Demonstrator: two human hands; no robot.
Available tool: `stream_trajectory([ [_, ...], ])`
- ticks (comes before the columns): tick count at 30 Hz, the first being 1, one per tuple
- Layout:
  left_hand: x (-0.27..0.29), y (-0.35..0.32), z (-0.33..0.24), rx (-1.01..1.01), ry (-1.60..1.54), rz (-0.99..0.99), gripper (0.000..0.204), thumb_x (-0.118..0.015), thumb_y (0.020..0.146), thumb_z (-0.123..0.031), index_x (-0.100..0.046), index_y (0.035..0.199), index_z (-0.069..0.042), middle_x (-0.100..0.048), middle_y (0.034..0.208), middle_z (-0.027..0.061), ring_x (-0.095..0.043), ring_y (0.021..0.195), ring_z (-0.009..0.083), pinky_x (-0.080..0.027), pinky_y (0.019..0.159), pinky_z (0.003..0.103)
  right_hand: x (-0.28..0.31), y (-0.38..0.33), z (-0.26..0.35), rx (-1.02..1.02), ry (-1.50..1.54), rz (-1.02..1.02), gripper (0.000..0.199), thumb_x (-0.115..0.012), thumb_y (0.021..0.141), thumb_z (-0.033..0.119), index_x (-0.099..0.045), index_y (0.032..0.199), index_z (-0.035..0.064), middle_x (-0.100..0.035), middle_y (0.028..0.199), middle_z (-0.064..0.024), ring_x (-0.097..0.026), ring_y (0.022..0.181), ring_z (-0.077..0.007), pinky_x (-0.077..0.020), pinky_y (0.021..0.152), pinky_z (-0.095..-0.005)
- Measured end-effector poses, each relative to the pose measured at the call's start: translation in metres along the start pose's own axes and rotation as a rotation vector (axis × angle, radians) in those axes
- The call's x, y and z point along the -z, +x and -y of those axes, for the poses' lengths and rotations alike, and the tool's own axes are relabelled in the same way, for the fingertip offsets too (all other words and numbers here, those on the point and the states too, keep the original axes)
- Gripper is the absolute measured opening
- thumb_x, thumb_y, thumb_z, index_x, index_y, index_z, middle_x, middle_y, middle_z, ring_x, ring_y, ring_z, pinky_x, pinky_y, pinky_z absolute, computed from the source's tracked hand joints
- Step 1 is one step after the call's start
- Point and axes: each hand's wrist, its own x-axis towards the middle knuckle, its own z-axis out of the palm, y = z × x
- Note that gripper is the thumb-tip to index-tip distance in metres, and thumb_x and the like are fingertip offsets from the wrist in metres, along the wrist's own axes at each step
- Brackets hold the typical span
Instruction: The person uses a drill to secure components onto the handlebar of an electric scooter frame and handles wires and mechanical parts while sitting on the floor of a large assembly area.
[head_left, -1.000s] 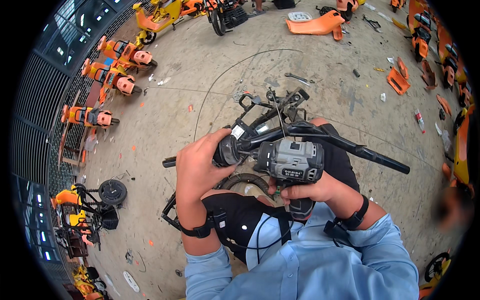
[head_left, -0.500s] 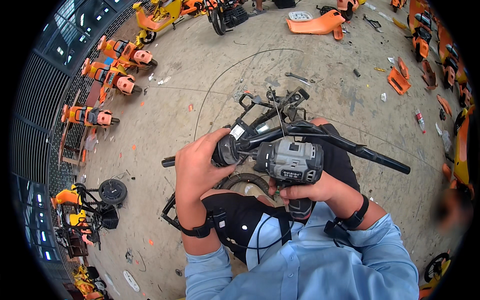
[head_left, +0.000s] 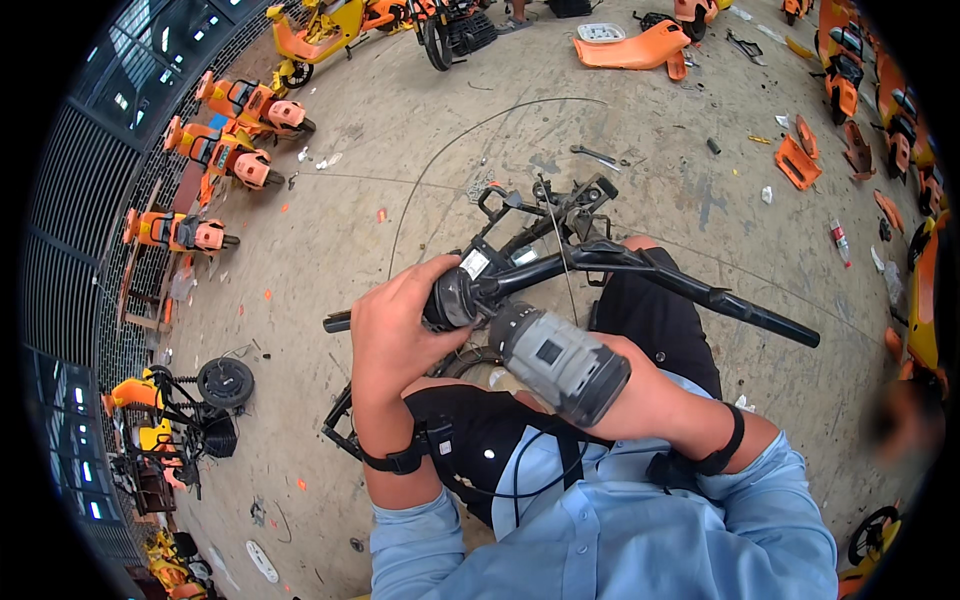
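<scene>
1. Left hand [head_left: 395, 330] is clenched around the end grip of the black handlebar [head_left: 640, 265], which lies across the person's lap.
2. Right hand [head_left: 640, 395] grasps a grey power drill [head_left: 555, 360], its nose touching the handlebar just beside the left hand.
3. Beyond the handlebar, a wrench [head_left: 598, 155] lies on the concrete floor [head_left: 420, 140].
4. Far past the handlebar, an orange seat shell [head_left: 630, 48] rests.

The power drill [head_left: 558, 360] has a matt grey plastic body with a black rubbery rear. The handlebar [head_left: 650, 275] is glossy black painted metal. The floor [head_left: 400, 150] is rough, stained concrete. The shirt sleeves [head_left: 600, 530] are smooth light-blue cloth.
</scene>
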Motion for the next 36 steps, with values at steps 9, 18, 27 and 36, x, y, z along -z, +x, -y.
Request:
stream_trajectory([
  [9,-0.001,-0.001,-0.002,-0.033,-0.008,-0.035,0.06,-0.089,0.058,-0.015,-0.068,0.114,-0.011,-0.073,0.098,0.0085,-0.07,0.086,0.0278,-0.054,0.071,0.036,0.002,-0.001,0.047,-0.037,-0.493,-0.003,0.042,-0.076,0.064,0.012,-0.049,0.093,-0.0035,-0.061,0.08,-0.022,-0.064,0.067,-0.0413,-0.052,0.057,-0.0467],
  [18,-0.001,-0.004,-0.004,-0.038,0.014,-0.04,0.058,-0.088,0.06,-0.017,-0.067,0.114,-0.012,-0.073,0.098,0.0082,-0.07,0.084,0.0285,-0.054,0.07,0.036,0.009,0.001,0.057,-0.059,-0.528,0.035,0.04,-0.075,0.061,0.01,-0.048,0.088,-0.0033,-0.06,0.075,-0.0216,-0.063,0.064,-0.0412,-0.0521,0.057,-0.0457],
  [27,-0.002,-0.004,-0.003,-0.035,0.015,-0.029,0.059,-0.088,0.06,-0.018,-0.067,0.114,-0.012,-0.072,0.097,0.0079,-0.069,0.084,0.0284,-0.054,0.071,0.037,0.009,0.0,0.058,-0.074,-0.55,0.045,0.04,-0.075,0.061,0.011,-0.049,0.088,-0.0038,-0.061,0.077,-0.0224,-0.064,0.065,-0.0418,-0.0529,0.06,-0.0467],
  [36,-0.002,-0.005,-0.003,-0.018,0.012,-0.023,0.059,-0.088,0.059,-0.016,-0.067,0.114,-0.012,-0.072,0.097,0.008,-0.069,0.085,0.0282,-0.053,0.071,0.036,0.011,0.003,0.06,-0.099,-0.567,0.076,0.04,-0.075,0.06,0.011,-0.05,0.087,-0.0038,-0.061,0.078,-0.022,-0.064,0.066,-0.0422,-0.0535,0.059,-0.0472],
])
